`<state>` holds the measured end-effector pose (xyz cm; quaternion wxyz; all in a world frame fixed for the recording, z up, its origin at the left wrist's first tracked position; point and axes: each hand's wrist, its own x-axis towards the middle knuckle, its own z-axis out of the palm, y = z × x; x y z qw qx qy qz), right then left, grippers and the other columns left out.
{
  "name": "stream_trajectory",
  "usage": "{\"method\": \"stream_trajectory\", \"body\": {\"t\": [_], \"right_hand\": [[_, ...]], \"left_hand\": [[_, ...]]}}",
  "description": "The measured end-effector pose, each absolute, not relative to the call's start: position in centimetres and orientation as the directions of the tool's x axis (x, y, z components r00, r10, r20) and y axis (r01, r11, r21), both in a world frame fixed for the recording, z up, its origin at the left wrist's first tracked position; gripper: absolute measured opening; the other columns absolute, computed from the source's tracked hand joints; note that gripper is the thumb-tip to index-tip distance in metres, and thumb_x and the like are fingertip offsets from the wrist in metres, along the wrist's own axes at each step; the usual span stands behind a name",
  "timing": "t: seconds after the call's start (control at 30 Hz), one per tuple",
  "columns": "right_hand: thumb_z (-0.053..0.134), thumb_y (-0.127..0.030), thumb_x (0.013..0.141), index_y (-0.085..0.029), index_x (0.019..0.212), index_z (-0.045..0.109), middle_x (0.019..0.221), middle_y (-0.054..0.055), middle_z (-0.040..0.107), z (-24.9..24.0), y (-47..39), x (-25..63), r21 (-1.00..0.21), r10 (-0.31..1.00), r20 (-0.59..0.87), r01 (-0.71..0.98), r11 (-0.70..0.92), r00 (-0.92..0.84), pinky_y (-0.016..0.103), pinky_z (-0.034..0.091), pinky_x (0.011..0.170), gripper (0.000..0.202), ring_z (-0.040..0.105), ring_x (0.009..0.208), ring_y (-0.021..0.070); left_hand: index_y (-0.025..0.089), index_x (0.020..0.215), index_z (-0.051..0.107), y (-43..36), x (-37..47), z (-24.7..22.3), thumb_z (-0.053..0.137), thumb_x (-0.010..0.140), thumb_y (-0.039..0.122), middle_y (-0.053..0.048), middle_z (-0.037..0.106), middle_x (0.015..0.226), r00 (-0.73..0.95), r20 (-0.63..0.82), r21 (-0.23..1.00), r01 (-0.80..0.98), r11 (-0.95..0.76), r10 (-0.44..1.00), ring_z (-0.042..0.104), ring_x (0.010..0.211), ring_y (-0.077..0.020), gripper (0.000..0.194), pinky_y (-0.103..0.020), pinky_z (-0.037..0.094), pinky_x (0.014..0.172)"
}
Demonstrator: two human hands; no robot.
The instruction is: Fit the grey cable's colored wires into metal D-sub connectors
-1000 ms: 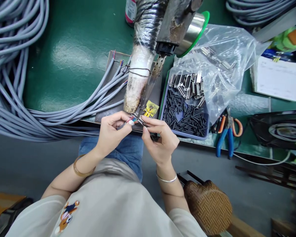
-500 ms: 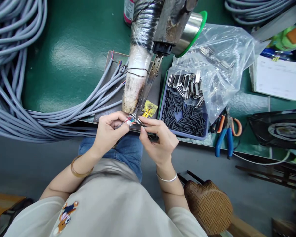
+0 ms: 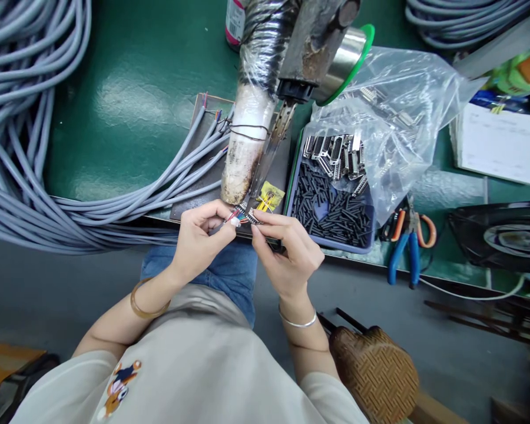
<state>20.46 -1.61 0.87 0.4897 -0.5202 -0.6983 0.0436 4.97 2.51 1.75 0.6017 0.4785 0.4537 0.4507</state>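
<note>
Carefully, we are pinching coloured wires (image 3: 239,217) between the left hand's (image 3: 201,235) closed fingertips at the table's (image 3: 128,123) front edge. Right beside them, our right hand (image 3: 289,250) is gripping what looks like a connector (image 3: 252,217), near the iron (image 3: 281,125). The tray (image 3: 335,245) is sitting close to that hand, its front wall nearing the edge. Open green surface is stretching beyond the grey cables (image 3: 154,191), well apart from both hands.

Head view, one: worn on the head, facing forward and steeply down; near range, over the shirt front (image 3: 212,365) below, to the table (image 3: 128,106) above.
</note>
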Motion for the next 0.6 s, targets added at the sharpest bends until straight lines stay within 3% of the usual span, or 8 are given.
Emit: {"method": "stream_trajectory", "body": {"t": [0.2,0.4,0.53,0.6], "right_hand": [[0.072,-0.007,0.085,-0.023,0.088,0.062,0.102,0.006,0.081,0.99,-1.68,20.25,-0.541,0.74,0.672,0.705,0.459,0.033,0.028,0.064,0.074,0.019,0.078,0.086,0.0169],[0.072,-0.006,0.085,-0.022,0.088,0.059,0.102,0.008,0.081,0.61,-1.87,20.33,-0.415,0.707,0.705,0.775,0.477,-0.059,0.024,0.062,0.07,0.021,0.079,0.084,0.0156],[0.073,-0.004,0.083,-0.021,0.089,0.06,0.102,0.01,0.081,0.19,-2.08,20.42,-0.373,0.687,0.72,0.779,0.504,-0.1,0.023,0.062,0.073,0.022,0.079,0.085,0.0162],[0.074,-0.004,0.084,-0.021,0.089,0.061,0.103,0.009,0.081,0.14,-2.21,20.36,-0.414,0.699,0.712,0.768,0.488,-0.061,0.024,0.062,0.073,0.021,0.079,0.086,0.0163]], "left_hand": [[0.015,0.068,0.066,2.48,4.84,1.68,0.072,0.075,0.02,0.0,0.063,0.067,0.199,-0.102,0.984,-0.123,0.128,0.975,0.045,0.052,-0.0054,0.011,-0.017,0.035,0.047],[0.016,0.064,0.062,2.59,4.9,1.62,0.075,0.073,0.021,0.005,0.05,0.053,0.225,-0.14,0.976,-0.132,0.173,0.964,0.032,0.042,-0.0031,0.017,-0.018,0.022,0.039],[0.014,0.064,0.064,2.56,4.96,1.54,0.075,0.072,0.018,0.002,0.061,0.063,0.222,-0.149,0.968,-0.165,0.188,0.963,0.036,0.041,-0.0017,0.014,-0.017,0.023,0.037],[0.014,0.065,0.066,2.44,4.93,1.52,0.076,0.072,0.017,0.0,0.066,0.07,0.225,-0.154,0.964,-0.181,0.196,0.962,0.038,0.042,-0.0011,0.013,-0.017,0.025,0.037]]}}
